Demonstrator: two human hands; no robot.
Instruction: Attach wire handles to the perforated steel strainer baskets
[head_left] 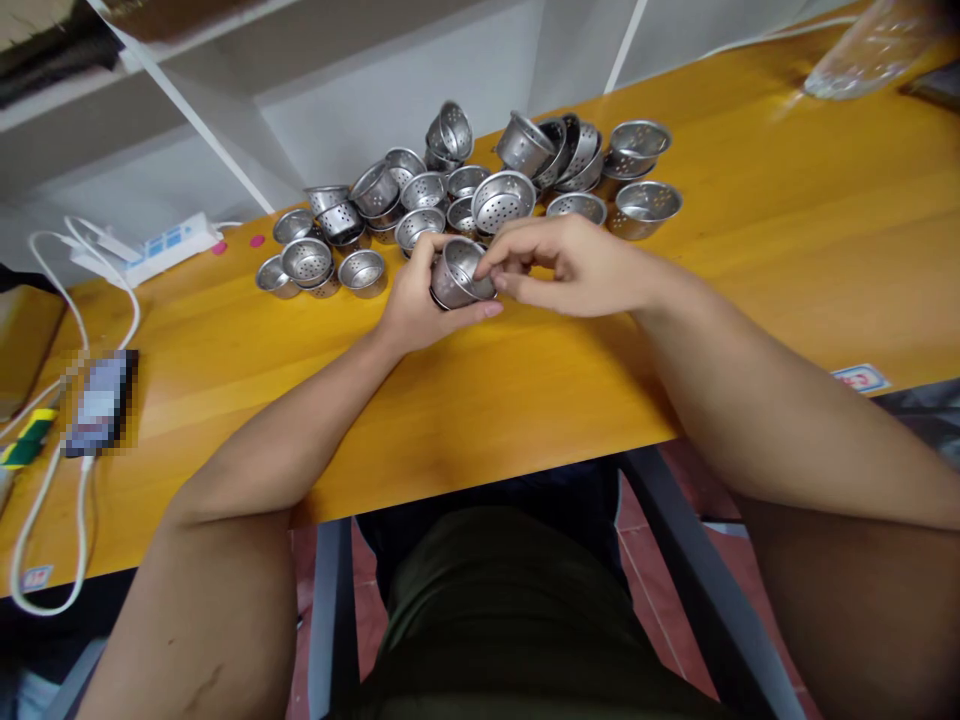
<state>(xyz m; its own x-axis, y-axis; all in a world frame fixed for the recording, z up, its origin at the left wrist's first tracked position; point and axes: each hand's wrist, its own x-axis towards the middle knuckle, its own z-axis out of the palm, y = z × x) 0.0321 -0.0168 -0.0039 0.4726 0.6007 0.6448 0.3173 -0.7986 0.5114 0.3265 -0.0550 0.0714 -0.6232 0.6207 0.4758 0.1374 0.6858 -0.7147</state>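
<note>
Steel, small and perforated, the round strainer cup (459, 272) sits gripped in my left hand (416, 300); my right hand (577, 265) pinches its rim, just before the heap of matching cups (480, 185) on the orange wooden table (525, 390).

Wood table (787, 230) w/ strainer cups (480, 185), power strip (161, 245), cables (45, 480).

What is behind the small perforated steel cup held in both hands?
Behind the small perforated steel cup, gripped by the left hand and right hand, a heap of similar steel strainer cups lies on the yellow wooden table. The hands hide the nearest ones.
</note>
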